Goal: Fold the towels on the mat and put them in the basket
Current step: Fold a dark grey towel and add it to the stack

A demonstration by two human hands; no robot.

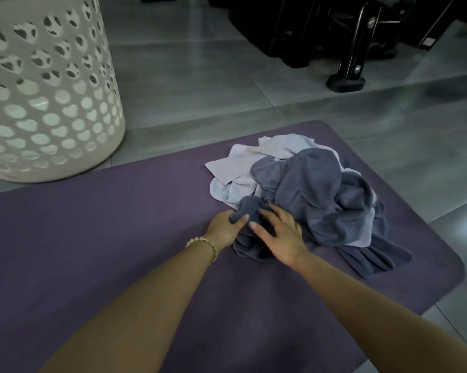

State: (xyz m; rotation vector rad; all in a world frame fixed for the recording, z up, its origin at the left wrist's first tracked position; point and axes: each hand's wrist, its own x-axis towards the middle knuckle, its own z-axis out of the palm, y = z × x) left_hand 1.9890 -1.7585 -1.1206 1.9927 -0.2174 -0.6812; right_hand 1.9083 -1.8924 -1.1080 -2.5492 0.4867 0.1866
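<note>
Cream plastic with punched holes, the basket (51,103) stands on the tiled floor (200,76) at the far left, just beside the back edge of the purple mat (92,238). Its rim is out of view, so I cannot tell whether any towel is inside yet.

Moving right along the mat, the left hand (225,227), with a beaded bracelet (204,244) at the wrist, grips a bunched edge of the grey towel (315,189). The thumb is clamped over the fold and the other fingers are tucked under it. Just beside it, the right hand (279,235) lies on the same towel with its fingers (259,229) spread and straight, pressing the cloth rather than pinching it.

Both towels sit in one crumpled heap toward the right end of the mat. The grey one is on top and trails off toward the near right corner. A pale pink towel (253,162) is tangled under and behind it. Beyond them, on the floor at the upper right, stands some black metal frame (348,49).

By my reading the task is barely begun. Nothing in sight is folded, and the hands seem to be picking the grey towel out of the pile. Separating, spreading flat, folding and carrying to the basket all appear to be left for both towels.
</note>
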